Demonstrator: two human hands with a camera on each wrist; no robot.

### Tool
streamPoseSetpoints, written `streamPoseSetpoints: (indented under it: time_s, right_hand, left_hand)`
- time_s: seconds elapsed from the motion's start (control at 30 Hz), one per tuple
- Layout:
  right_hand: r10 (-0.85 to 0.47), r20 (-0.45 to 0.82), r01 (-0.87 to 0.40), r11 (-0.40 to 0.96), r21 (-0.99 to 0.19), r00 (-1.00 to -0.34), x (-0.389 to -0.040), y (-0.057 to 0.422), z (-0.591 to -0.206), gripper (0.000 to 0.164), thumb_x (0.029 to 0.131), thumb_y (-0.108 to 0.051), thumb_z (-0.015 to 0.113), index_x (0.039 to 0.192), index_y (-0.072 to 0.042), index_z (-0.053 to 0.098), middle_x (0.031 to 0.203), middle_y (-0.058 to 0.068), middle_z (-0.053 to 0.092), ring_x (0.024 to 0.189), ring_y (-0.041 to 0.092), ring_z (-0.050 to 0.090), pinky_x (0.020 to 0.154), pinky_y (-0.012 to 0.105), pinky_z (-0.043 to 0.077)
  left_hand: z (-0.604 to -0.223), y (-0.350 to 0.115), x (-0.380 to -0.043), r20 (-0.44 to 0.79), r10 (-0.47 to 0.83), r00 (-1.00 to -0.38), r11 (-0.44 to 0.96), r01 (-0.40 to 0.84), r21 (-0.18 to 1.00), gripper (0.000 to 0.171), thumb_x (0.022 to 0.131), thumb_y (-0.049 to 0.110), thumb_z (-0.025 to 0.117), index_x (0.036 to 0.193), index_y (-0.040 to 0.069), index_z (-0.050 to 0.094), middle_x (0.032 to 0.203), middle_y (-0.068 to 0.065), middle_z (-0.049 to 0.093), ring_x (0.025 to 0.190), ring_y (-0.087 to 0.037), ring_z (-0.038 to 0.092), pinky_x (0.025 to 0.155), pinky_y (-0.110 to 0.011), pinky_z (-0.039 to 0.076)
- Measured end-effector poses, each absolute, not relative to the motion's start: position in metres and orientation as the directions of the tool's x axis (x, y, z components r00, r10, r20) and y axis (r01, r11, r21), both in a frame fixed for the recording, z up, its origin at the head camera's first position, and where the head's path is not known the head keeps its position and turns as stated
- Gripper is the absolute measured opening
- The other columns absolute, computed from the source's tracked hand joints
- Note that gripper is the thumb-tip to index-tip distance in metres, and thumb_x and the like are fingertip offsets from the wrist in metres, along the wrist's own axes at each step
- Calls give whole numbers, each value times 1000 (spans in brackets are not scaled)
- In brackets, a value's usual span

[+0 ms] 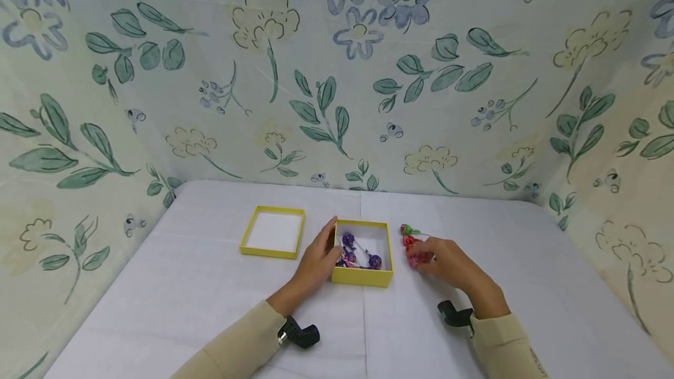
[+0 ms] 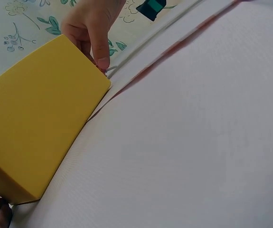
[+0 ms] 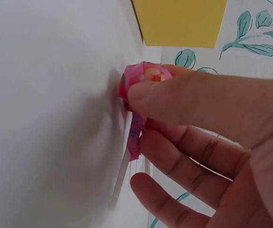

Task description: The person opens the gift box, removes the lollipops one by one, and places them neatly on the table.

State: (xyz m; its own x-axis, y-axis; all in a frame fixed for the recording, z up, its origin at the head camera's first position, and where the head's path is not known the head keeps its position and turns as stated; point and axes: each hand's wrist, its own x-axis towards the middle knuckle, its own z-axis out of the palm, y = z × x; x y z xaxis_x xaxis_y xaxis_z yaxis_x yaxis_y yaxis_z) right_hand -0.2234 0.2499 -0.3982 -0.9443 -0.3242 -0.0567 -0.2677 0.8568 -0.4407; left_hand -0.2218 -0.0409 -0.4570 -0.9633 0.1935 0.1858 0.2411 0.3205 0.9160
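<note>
A yellow box (image 1: 363, 277) with a white inside stands without its lid on the table. Several purple-wrapped lollipops (image 1: 374, 261) lie in it. My left hand (image 1: 315, 259) grips the box at its left wall; only a few of its fingers show at the corner of the left wrist view. To the right of the box, my right hand (image 1: 447, 259) pinches a pink-wrapped lollipop (image 3: 138, 76) by its head between thumb and fingers, its white stick pointing away. Just beyond that hand lie a red lollipop (image 1: 408, 240) and a green lollipop (image 1: 405, 229).
The yellow-rimmed lid (image 1: 271, 252) lies on the table left of the box, its white inner side up. A white cloth (image 1: 421, 332) with a crease covers the table. Behind it rises a flower-patterned backdrop (image 1: 337, 174).
</note>
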Motion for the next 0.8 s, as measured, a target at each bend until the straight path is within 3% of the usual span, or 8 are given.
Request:
streamPoseSetpoints:
  time_s: [0.27, 0.53, 0.8]
  right_hand:
    - [-291, -78, -234, 878, -417, -953, -222, 248, -399, 30, 79, -4, 76, 105, -18, 76, 91, -2, 60, 84, 18, 52, 71, 29, 53]
    - [-292, -86, -234, 884, -406, -953, -221, 247, -398, 30, 79, -3, 76, 105, -19, 75, 94, -2, 61, 85, 18, 53, 74, 31, 54]
    - [-276, -84, -218, 883, -416, -957, -220, 246, -393, 32, 79, -2, 75, 105, -20, 76, 95, -1, 61, 87, 19, 54, 74, 32, 55]
  left_hand:
    - [-458, -40, -221, 185, 186, -965, 324, 238, 916, 64, 97, 18, 48, 154, 28, 21, 155, -3, 30, 139, -19, 34, 113, -36, 29]
    - [-458, -40, -221, 187, 192, -964, 326, 242, 914, 65, 96, 19, 47, 154, 31, 20, 155, -3, 30, 139, -18, 34, 114, -36, 29]
    - [-456, -40, -221, 181, 184, -966, 339, 235, 911, 64, 96, 19, 47, 155, 24, 21, 155, -3, 30, 139, -18, 34, 113, -35, 29]
